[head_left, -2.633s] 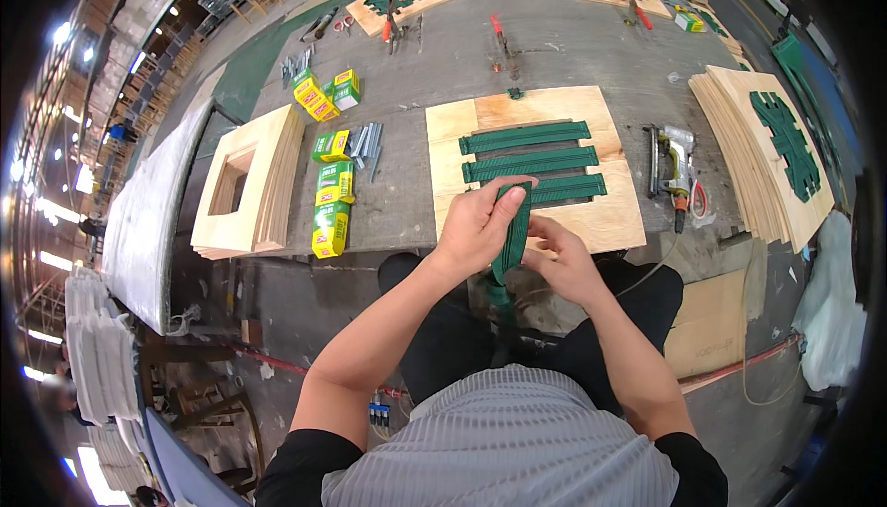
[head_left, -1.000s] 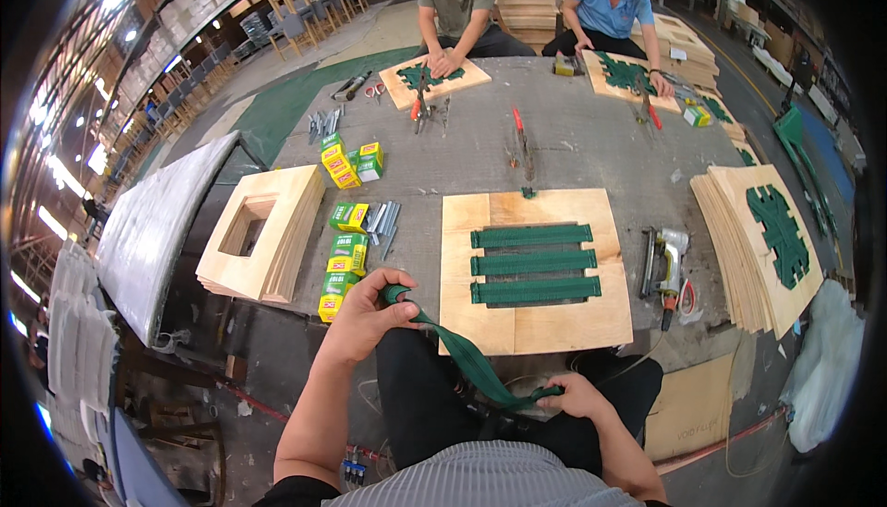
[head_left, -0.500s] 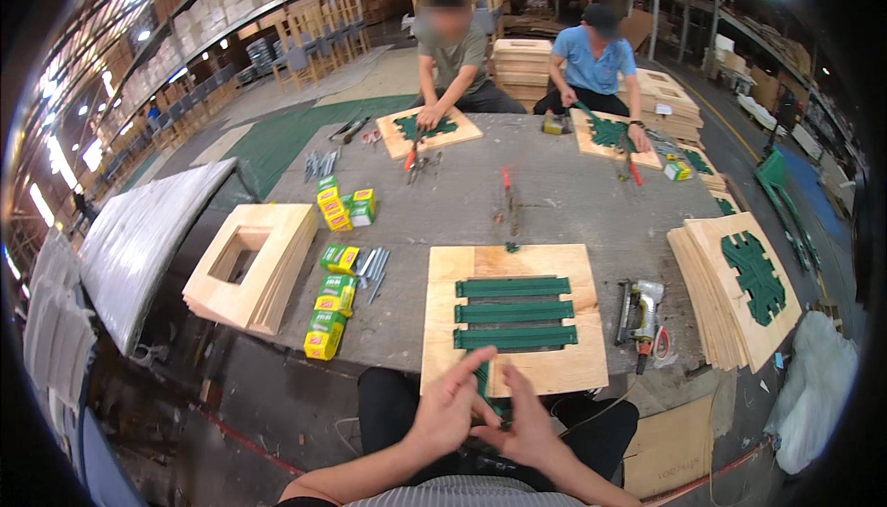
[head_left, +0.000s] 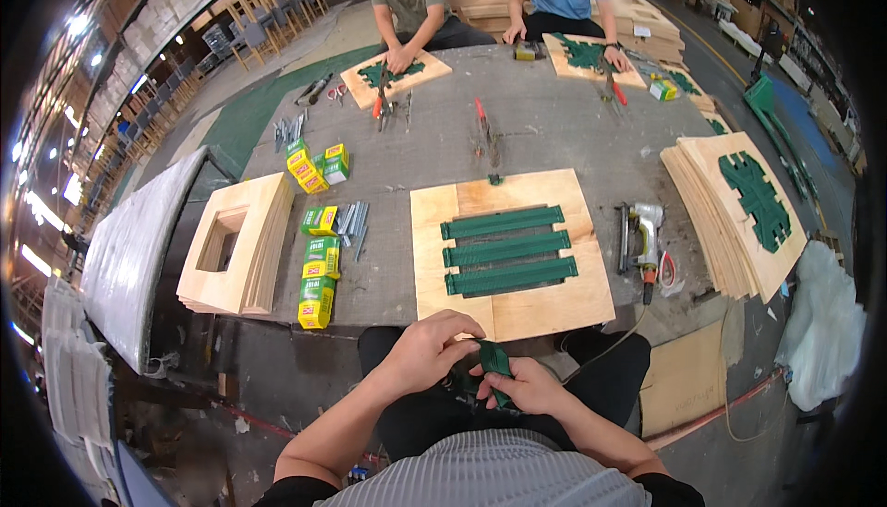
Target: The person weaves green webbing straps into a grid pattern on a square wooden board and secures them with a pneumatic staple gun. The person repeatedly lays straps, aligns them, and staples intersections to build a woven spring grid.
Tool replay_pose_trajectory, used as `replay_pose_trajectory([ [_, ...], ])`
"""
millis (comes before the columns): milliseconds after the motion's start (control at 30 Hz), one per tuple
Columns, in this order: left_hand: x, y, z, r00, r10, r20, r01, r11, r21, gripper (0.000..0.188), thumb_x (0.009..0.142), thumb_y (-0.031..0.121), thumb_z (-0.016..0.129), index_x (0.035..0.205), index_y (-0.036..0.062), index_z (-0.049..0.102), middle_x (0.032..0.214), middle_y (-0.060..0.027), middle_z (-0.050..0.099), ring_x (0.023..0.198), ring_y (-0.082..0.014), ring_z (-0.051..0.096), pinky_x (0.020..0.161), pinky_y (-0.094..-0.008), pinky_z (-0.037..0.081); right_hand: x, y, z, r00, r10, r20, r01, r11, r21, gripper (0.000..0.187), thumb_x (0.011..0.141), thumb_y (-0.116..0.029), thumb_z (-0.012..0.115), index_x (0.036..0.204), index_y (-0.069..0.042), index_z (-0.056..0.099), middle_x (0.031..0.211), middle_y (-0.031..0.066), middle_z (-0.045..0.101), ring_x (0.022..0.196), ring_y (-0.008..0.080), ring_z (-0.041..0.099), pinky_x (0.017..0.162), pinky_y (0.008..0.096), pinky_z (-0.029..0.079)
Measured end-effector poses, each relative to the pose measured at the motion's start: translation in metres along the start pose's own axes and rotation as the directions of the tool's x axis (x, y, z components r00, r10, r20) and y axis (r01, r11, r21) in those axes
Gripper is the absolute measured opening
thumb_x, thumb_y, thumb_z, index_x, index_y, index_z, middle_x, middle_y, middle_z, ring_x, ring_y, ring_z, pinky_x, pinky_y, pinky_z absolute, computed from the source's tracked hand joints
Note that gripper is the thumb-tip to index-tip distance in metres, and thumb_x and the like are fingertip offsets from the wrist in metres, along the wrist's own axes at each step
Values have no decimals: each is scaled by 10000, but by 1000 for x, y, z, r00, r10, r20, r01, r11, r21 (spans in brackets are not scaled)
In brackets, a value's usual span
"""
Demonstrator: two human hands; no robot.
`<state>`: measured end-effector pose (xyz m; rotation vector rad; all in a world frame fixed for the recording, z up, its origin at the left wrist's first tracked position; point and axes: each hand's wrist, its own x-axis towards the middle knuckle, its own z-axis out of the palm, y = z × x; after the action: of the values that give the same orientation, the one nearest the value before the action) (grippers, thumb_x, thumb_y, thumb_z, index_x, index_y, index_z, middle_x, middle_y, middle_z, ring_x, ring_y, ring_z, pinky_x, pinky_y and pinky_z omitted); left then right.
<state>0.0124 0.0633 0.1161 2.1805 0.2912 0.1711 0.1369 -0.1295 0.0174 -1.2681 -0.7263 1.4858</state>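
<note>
A length of green elastic webbing [head_left: 496, 359] stretches between my two hands, just below the near edge of a plywood frame. My left hand [head_left: 430, 352] pinches its upper end close to the frame edge, and my right hand [head_left: 528, 385] has its fingers closed round the lower part. Flat on the table in front of me lies the plywood frame [head_left: 582, 230], its rectangular opening crossed by three green straps [head_left: 506, 250] running left to right. The far end of the webbing is hidden by my hands and lap.
A pneumatic staple gun [head_left: 644, 239] and scissors [head_left: 667, 271] lie right of the frame. Green-yellow boxes [head_left: 319, 258], metal staple strips [head_left: 353, 223] and stacked plywood frames [head_left: 245, 258] stand left. Another stack [head_left: 739, 221] stands right. Two people work across the grey table [head_left: 388, 151].
My hands have come from a loose, spread pose over the frame's near edge to a closed grip on the webbing, lower down. The view has tilted downward.
</note>
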Motion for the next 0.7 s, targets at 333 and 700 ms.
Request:
replay_pose_trajectory([
  [333,109,-105,26,978,-176,-112,196,959,204,221,876,191,779,1008,18,742,957,-138,740,869,-279,715,770,-391,556,13,72,-17,977,20,-212,-43,994,-104,264,1021,-88,621,1260,24,607,1033,103,741,927,153,703,824,317,558],
  [700,131,-147,35,943,-332,-26,330,922,204,237,790,196,851,932,22,772,911,-151,742,844,-259,716,753,-381,569,42,22,-7,963,27,-268,70,935,347,783,1026,-121,589,1634,0,111,1008,113,683,823,205,693,789,357,580],
])
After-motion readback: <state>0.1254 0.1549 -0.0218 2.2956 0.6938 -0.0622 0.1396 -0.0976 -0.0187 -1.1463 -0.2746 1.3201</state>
